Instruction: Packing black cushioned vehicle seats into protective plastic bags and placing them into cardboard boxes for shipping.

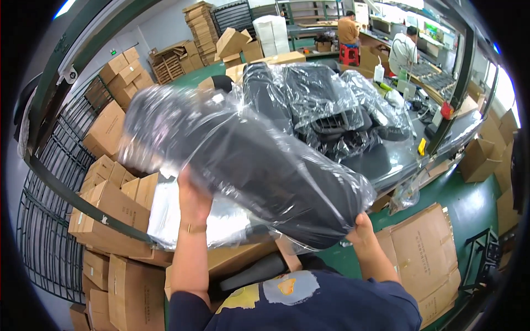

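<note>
Clear, slippery film wraps long black bagged part, held up at chest level across both hands. Left hand under near-left end, fingers curled up into loose plastic, closed on film more than on the solid part as far as can be judged. Right hand cupping lower right end from beneath, fingers hidden behind bag, so how far closed cannot be told.

Risks, judged: film could slide over the part and let it slip out right-hand end, which sits lower; loose bag skirt hanging below left hand could snag on green rack rail just left of that hand; swinging the long body could knock pile of other bagged black parts beyond right hand on bench. Motion blur at far-left end hints at fast movement, adding to slip risk.

Look: dark, rounded, tapered body, glossy wrinkled wrap with bright glare patches, tilted down toward right hand. Cardboard boxes stacked left of left hand, flattened cartons on green floor right of right hand. Two other people far off at back benches.
</note>
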The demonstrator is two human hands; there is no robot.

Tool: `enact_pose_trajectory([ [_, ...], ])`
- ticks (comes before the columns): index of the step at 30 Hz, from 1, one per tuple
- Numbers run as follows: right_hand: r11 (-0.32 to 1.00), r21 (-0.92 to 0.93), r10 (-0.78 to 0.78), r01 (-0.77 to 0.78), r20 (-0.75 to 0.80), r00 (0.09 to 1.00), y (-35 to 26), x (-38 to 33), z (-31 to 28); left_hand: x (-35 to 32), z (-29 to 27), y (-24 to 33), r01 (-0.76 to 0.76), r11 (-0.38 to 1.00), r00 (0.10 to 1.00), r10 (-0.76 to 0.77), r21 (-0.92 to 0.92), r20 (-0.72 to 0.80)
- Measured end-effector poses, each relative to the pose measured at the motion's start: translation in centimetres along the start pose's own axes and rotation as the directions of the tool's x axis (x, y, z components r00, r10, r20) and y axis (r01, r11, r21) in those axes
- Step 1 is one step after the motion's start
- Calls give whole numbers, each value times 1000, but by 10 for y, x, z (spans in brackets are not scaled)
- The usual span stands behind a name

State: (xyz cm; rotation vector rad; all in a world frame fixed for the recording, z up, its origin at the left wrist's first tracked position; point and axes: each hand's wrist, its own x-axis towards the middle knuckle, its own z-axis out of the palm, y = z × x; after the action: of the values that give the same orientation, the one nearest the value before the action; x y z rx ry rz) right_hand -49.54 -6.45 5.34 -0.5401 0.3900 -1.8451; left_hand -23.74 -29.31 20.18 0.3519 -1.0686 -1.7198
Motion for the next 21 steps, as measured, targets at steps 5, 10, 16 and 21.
enact_pose_trajectory([
  [5, 930, 281, -230, 238, -62, 971, -8, 16, -12, 91, 75, -20, 40, 940, 905, -178, 338, 387],
  [10, 923, 242, -302, 299, -26, 953, -61, 106, -40, 94, 81, -52, -140, 691, 875, -249, 709, 415],
  [16, 966, 88, -204, 243, -318, 926, -97, 181, -3, 44, 5, -31, 230, 634, 777, -576, 738, 253],
  [21, 977, 48, -187, 208, -277, 942, -100, 179, 1, -40, -117, -5, 477, 802, 876, -466, 359, -122],
])
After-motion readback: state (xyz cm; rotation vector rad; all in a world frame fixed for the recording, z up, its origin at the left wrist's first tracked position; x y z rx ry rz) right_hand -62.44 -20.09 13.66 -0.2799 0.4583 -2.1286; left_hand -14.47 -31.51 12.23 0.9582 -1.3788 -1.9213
